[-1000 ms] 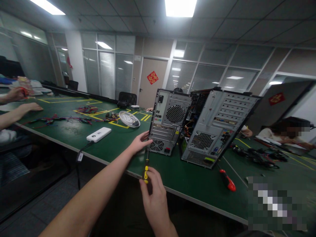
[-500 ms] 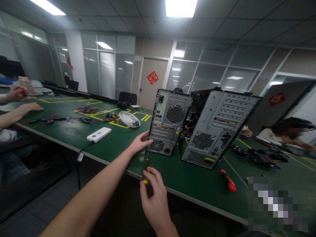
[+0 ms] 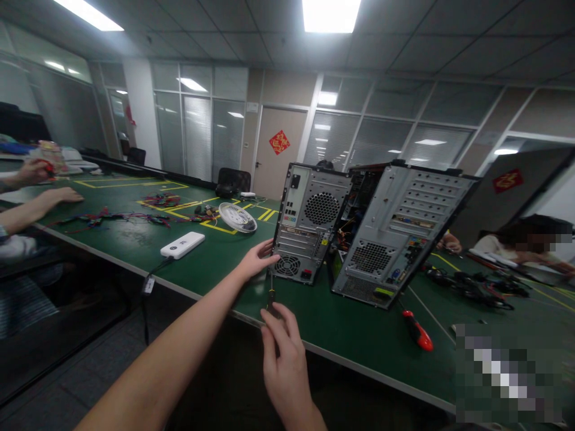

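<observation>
My left hand (image 3: 257, 258) rests open against the lower left rear corner of a grey computer case (image 3: 309, 221) standing on the green table (image 3: 215, 257). My right hand (image 3: 281, 353) is closed round the handle of a screwdriver (image 3: 271, 294), whose shaft points up at the case's bottom left corner. The handle is almost hidden by my fingers. A second, open case (image 3: 395, 230) leans beside the first on its right.
A red-handled screwdriver (image 3: 417, 330) lies on the table right of the cases. A white box (image 3: 182, 245) with a cable, a white round fan part (image 3: 236, 216) and loose wires lie to the left. Other people's hands (image 3: 58, 194) work at far left; another person sits at right.
My right hand has slid up over the screwdriver, so its yellow handle is now covered. The left hand stays on the case.
</observation>
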Demonstrator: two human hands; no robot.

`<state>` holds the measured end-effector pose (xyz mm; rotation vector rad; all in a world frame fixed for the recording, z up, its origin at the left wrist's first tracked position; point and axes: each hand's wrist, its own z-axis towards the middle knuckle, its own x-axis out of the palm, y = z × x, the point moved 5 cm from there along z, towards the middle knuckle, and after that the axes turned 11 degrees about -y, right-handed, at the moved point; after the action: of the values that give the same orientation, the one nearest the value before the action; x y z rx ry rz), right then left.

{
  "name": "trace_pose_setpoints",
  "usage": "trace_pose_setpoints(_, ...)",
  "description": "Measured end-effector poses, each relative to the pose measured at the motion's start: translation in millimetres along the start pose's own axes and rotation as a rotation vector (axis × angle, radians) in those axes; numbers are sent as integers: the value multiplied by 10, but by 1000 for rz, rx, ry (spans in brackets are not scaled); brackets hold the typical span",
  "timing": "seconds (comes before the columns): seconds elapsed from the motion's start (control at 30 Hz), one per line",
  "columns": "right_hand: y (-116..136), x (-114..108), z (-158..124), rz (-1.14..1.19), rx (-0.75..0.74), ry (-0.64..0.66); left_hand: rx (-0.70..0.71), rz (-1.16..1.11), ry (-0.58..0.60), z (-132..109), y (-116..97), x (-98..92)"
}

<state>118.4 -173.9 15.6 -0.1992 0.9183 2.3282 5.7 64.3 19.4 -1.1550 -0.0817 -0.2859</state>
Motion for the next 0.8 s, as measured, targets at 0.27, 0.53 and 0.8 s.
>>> trace_pose_setpoints(0.27,-13,9,-18,30,20,48,-13,-12,-9,-12,-32,16)
trace_pose_setpoints(0.53,0,44,-80,34,6,73,-14,-21,2,-34,-69,31)
trace_pose_setpoints(0.8,-30,47,-91,4,13,24,-18,-9,-7,-27,-55,20)
